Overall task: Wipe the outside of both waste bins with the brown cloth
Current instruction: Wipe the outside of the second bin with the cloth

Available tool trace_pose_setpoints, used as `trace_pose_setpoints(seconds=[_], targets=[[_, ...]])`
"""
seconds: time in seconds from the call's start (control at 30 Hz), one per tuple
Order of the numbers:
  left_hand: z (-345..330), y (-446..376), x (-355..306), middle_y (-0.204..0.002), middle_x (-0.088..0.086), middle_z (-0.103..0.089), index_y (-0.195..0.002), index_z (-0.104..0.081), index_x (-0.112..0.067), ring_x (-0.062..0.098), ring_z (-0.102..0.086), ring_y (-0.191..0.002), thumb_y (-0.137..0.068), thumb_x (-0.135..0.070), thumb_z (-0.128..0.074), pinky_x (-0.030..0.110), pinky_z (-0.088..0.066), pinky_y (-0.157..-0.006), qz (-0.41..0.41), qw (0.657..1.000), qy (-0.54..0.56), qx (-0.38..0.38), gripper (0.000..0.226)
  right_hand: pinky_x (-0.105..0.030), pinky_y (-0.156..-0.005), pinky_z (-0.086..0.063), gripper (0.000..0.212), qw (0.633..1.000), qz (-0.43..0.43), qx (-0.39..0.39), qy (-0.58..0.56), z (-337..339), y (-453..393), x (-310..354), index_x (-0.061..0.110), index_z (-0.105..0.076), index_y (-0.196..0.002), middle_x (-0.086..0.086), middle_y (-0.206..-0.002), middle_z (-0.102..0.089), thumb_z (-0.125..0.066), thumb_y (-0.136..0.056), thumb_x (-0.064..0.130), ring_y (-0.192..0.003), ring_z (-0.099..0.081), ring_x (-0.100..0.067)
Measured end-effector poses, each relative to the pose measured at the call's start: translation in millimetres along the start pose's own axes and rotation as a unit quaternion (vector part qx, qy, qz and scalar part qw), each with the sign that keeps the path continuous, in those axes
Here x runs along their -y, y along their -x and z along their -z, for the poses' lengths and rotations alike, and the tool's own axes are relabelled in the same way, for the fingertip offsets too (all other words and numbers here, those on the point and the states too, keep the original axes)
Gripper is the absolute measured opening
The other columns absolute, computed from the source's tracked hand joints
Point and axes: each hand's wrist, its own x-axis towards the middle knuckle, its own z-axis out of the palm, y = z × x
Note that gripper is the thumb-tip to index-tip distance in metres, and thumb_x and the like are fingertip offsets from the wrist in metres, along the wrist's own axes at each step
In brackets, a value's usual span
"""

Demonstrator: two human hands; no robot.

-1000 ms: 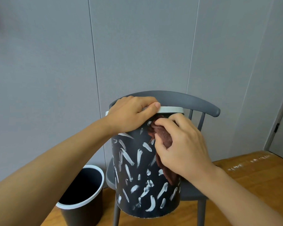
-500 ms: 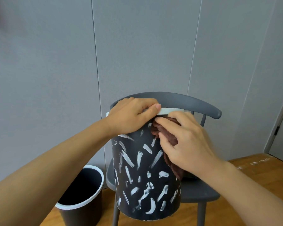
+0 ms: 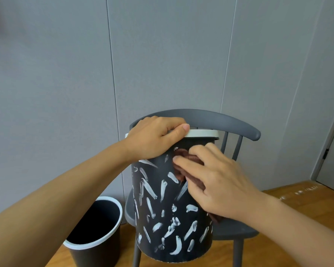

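A black waste bin [image 3: 168, 212] with white smear marks and a white rim stands on a grey chair seat, slightly tilted. My left hand [image 3: 154, 139] grips its rim at the top left, thumb along the rim. My right hand [image 3: 214, 182] presses the brown cloth [image 3: 181, 170] flat against the bin's upper right side; most of the cloth is hidden under the palm, a corner shows below the wrist. A second black bin [image 3: 96, 234] with a white rim stands upright on the floor at the lower left, apart from both hands.
The grey chair [image 3: 237, 126] has a curved backrest and spindles behind the bin, close to the grey panelled wall [image 3: 162, 54]. Wooden floor [image 3: 297, 205] spreads to the right. A door frame [image 3: 328, 147] is at the far right.
My right hand with the cloth has slid from just under the rim down and to the right on the bin's side. My left hand has kept its hold on the rim.
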Motion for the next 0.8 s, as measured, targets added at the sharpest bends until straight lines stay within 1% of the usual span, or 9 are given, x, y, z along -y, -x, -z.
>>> trace_pose_setpoints(seconds=[0.07, 0.17, 0.23, 0.3, 0.37, 0.53, 0.67, 0.73, 0.8], targets=[[-1.1, -0.7, -0.6, -0.067, -0.005, -0.057, -0.083, -0.05, -0.028, 0.016, -0.055, -0.065, -0.103, -0.057, -0.03, 0.045, -0.05, -0.069, -0.001, 1.0, -0.005, -0.001, 0.041, -0.033, -0.062, -0.057, 0.039, 1.0, 0.011, -0.002, 0.006, 3.4, -2.9, -4.0, 0.02, -0.065, -0.133, -0.003, -0.114, -0.061, -0.06, -0.095, 0.029, -0.097, -0.054, -0.021], [-2.3, -3.7, -1.4, -0.066, -0.007, -0.058, -0.08, -0.048, -0.03, 0.015, -0.055, -0.066, -0.102, -0.057, -0.03, 0.046, -0.05, -0.071, 0.006, 1.0, -0.001, -0.002, 0.04, -0.042, -0.069, -0.058, 0.037, 0.998, -0.035, -0.042, -0.001, 6.8, -17.4, -9.0, 0.021, -0.067, -0.132, -0.002, -0.114, -0.062, -0.051, -0.1, 0.031, -0.099, -0.055, -0.025], [-2.7, -4.6, -0.9, -0.066, -0.006, -0.056, -0.079, -0.047, -0.028, 0.015, -0.054, -0.065, -0.102, -0.056, -0.03, 0.046, -0.05, -0.07, 0.002, 1.0, 0.005, 0.001, 0.04, -0.037, -0.068, -0.057, 0.038, 0.999, -0.037, -0.037, 0.004, 4.9, -16.3, -4.8, 0.019, -0.065, -0.134, -0.002, -0.113, -0.061, -0.053, -0.1, 0.03, -0.099, -0.055, -0.024], [-2.8, -4.1, -1.1, -0.065, -0.006, -0.053, -0.078, -0.045, -0.029, 0.016, -0.052, -0.064, -0.103, -0.056, -0.03, 0.046, -0.049, -0.069, -0.003, 1.0, 0.002, 0.0, 0.039, -0.03, -0.062, -0.054, 0.038, 1.0, -0.01, 0.002, 0.004, 3.7, -6.6, 0.7, 0.019, -0.064, -0.134, -0.001, -0.109, -0.059, -0.056, -0.098, 0.03, -0.094, -0.052, -0.019], [-3.4, -4.3, -1.7, -0.064, -0.006, -0.053, -0.078, -0.045, -0.031, 0.015, -0.052, -0.063, -0.103, -0.057, -0.029, 0.046, -0.049, -0.068, -0.008, 1.0, -0.006, -0.001, 0.039, -0.029, -0.057, -0.052, 0.037, 1.0, 0.008, 0.024, -0.001, 4.4, -0.7, 1.4, 0.021, -0.065, -0.132, 0.001, -0.105, -0.058, -0.058, -0.097, 0.03, -0.09, -0.051, -0.017], [-4.3, -7.4, -3.1, -0.063, -0.006, -0.054, -0.077, -0.044, -0.028, 0.016, -0.053, -0.063, -0.102, -0.058, -0.029, 0.047, -0.049, -0.068, 0.007, 1.0, 0.001, 0.001, 0.042, -0.034, -0.058, -0.052, 0.039, 0.995, -0.074, -0.065, -0.008, 3.8, -16.4, -7.7, 0.023, -0.068, -0.132, -0.001, -0.098, -0.051, -0.052, -0.098, 0.033, -0.089, -0.053, -0.022], [-4.5, -5.6, -0.6, -0.062, -0.005, -0.053, -0.075, -0.043, -0.033, 0.016, -0.052, -0.062, -0.102, -0.058, -0.03, 0.046, -0.049, -0.066, -0.004, 1.0, -0.005, -0.001, 0.039, -0.031, -0.058, -0.052, 0.044, 0.998, -0.052, -0.019, -0.039, -1.2, -1.0, -1.9, 0.022, -0.062, -0.138, 0.001, -0.1, -0.048, -0.053, -0.098, 0.037, -0.087, -0.049, -0.016], [-5.5, -4.5, -0.4, -0.064, -0.007, -0.055, -0.08, -0.048, -0.037, 0.014, -0.053, -0.063, -0.101, -0.06, -0.031, 0.045, -0.05, -0.067, -0.005, 1.0, -0.008, -0.004, 0.035, -0.032, -0.056, -0.052, 0.042, 0.998, -0.027, 0.008, -0.052, -0.9, 6.8, -1.8, 0.026, -0.063, -0.135, 0.003, -0.097, -0.049, -0.054, -0.096, 0.039, -0.085, -0.048, -0.014], [-5.8, -5.2, -1.1, -0.073, -0.011, -0.063, -0.093, -0.056, -0.04, 0.012, -0.057, -0.069, -0.097, -0.066, -0.032, 0.043, -0.052, -0.072, 0.002, 1.0, -0.011, -0.007, 0.036, -0.032, -0.06, -0.052, 0.038, 0.997, -0.043, -0.023, -0.056, 0.6, 1.8, -7.8, 0.03, -0.068, -0.129, 0.005, -0.095, -0.051, -0.056, -0.094, 0.04, -0.086, -0.05, -0.015]])
